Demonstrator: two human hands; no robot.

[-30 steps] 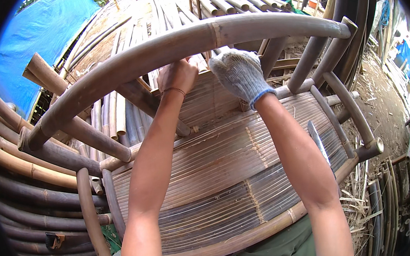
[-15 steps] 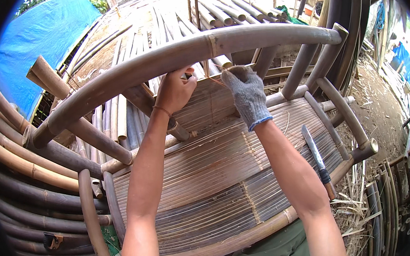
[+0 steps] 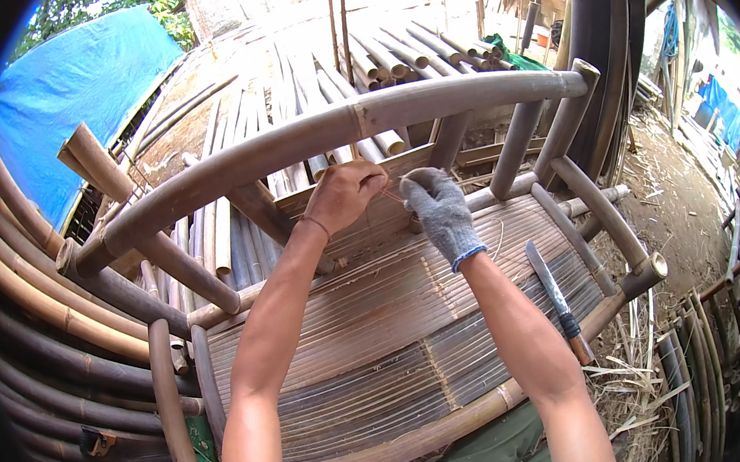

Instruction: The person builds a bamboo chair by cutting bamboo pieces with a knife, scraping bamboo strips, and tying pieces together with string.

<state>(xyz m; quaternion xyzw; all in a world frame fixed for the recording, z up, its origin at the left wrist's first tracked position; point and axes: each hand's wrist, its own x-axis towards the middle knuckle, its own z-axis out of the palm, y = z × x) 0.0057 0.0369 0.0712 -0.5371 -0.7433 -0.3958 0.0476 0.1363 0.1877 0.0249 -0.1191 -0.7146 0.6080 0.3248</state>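
A bamboo bench (image 3: 356,287) with a slatted seat stands before me, its curved top rail (image 3: 335,127) arching across the back. My left hand (image 3: 347,195), bare with a thin band at the wrist, is closed in a pinch just below that rail. Close to its right, my right hand (image 3: 443,215) wears a grey knitted glove with a blue cuff, its fingers curled together. A thin orange strip (image 3: 393,196) runs between the two hands, in front of the flat backrest board (image 3: 366,222). Their fingertips partly hide its ends.
A long knife (image 3: 554,287) with a dark and wooden handle lies on the right of the seat. Bamboo poles (image 3: 69,354) are stacked at left, more poles (image 3: 412,50) lie behind. A blue tarp (image 3: 82,100) hangs far left. Shavings (image 3: 628,394) litter the ground at right.
My left hand has come away from the underside of the top rail, moving down and right toward the gloved hand. The right hand is slightly lower. The view has shifted a little.
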